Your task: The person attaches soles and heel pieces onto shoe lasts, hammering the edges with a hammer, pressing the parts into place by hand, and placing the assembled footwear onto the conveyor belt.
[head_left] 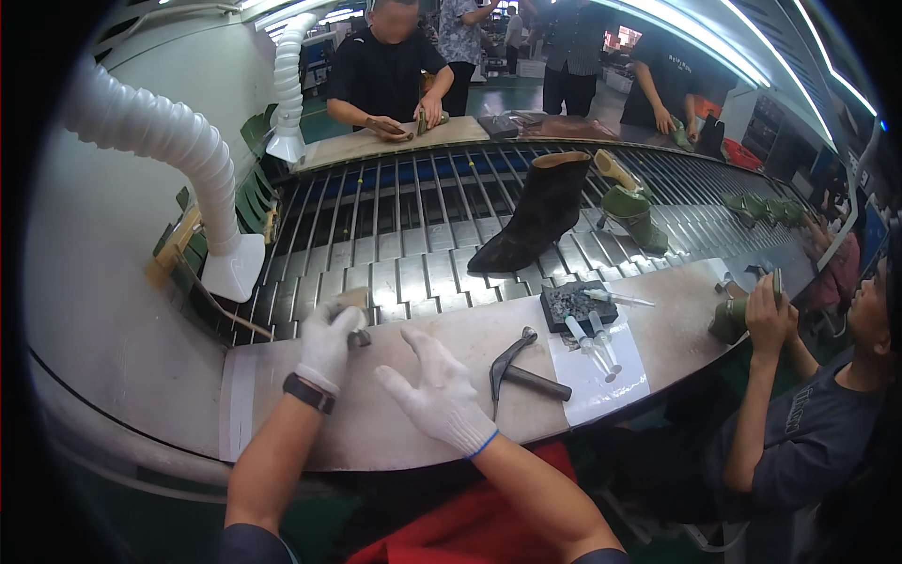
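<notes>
My left hand [324, 348], in a white glove with a dark watch strap at the wrist, is closed around a beige and dark piece [353, 310]. Motion smears that piece, so its kind cannot be made out. It sits over the near edge of the slatted conveyor [404, 277]. Beside it my right hand [437, 390], also white-gloved, has its fingers spread over the pale worktop [357, 442] and holds nothing. To the right of this hand a hammer [534, 381] with a dark handle lies on the worktop, its curved metal head toward my right hand.
A dark ankle boot [536, 216] and a green boot form [634, 216] stand on the conveyor. Syringes [587, 348] lean around a black block [562, 305] on a white sheet [620, 376]. A white hose [178, 141] hangs at left. A co-worker [799, 414] sits at right; others work opposite.
</notes>
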{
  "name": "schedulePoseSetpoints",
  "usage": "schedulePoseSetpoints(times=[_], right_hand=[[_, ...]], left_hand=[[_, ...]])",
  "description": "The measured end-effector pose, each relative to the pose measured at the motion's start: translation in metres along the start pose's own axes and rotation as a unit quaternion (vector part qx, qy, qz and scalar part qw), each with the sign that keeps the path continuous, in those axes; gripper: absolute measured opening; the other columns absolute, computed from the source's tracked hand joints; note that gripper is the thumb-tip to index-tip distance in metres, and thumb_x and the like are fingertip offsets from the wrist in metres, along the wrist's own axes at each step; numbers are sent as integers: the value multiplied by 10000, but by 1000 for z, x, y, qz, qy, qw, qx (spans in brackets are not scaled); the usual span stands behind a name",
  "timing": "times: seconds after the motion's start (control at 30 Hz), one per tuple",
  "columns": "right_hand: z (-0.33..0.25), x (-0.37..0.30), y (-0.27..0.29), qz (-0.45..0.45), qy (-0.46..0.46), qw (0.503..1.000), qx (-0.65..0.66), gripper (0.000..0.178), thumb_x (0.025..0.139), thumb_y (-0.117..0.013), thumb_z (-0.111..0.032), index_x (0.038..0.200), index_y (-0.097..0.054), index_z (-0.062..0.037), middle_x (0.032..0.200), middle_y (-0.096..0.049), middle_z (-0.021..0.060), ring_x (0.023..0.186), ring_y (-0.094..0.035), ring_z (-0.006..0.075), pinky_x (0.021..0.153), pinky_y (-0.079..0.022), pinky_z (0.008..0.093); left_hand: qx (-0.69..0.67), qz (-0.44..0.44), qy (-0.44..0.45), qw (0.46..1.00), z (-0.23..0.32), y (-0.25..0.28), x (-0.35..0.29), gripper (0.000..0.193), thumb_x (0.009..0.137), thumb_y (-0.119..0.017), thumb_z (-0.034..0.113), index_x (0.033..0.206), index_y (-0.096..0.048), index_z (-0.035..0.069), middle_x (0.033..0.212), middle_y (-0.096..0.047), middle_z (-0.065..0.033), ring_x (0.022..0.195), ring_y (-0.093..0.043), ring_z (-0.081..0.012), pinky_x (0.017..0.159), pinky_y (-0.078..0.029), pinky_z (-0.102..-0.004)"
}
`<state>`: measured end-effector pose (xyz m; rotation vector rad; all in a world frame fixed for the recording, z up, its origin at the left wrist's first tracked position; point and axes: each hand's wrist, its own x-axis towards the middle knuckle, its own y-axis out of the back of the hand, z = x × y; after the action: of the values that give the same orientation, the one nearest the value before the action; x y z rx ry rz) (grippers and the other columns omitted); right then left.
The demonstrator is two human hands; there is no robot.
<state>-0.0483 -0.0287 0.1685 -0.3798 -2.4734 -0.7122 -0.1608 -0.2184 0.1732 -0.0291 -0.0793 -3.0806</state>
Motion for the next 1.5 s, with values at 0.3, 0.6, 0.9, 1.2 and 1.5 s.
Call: schedulePoseSetpoints(times=[0.3,0.6,0.9,1.2,1.5], right_hand=[[29,58,21,-246,-172,953,30,745,990,-674,-602,1308,-642,71,1245,-753,314,1205,-722,476,1048,-568,528],[84,79,15,-264,-167,941,133,568,982,-738,-405,1355,-655,16,1234,-733,228,1177,-705,328,1035,-541,428],[68,90,24,-240,-213,935,152,287,988,-723,-301,1030,-621,-36,899,-652,175,860,-682,354,806,-539,481],[71,97,21,-305,-223,918,123,356,972,-753,-320,1126,-660,-13,913,-648,177,842,-664,350,787,-526,459],[68,89,12,-239,-194,946,101,431,931,-848,-416,1139,-659,-89,952,-665,163,916,-708,348,810,-541,505]], left_hand=[[-62,-199,49,977,20,-25,-43,437,1190,-531,284,1453,-631,-50,1237,-748,-140,1055,-747,-217,885,-620,-335],[434,68,-76,895,-39,32,180,796,923,-787,412,1533,-588,-58,1467,-670,-309,1329,-692,-418,1164,-526,-478],[575,284,107,760,-64,104,343,956,909,-823,517,1594,-420,-14,1650,-445,-295,1527,-487,-444,1249,-435,-560],[545,412,130,719,-72,155,429,1280,804,-919,597,1707,-213,28,1700,-377,-285,1605,-382,-458,1259,-386,-631],[559,437,62,702,-106,177,451,960,909,-874,504,1585,-382,34,1512,-562,-260,1354,-618,-479,1118,-544,-583]])
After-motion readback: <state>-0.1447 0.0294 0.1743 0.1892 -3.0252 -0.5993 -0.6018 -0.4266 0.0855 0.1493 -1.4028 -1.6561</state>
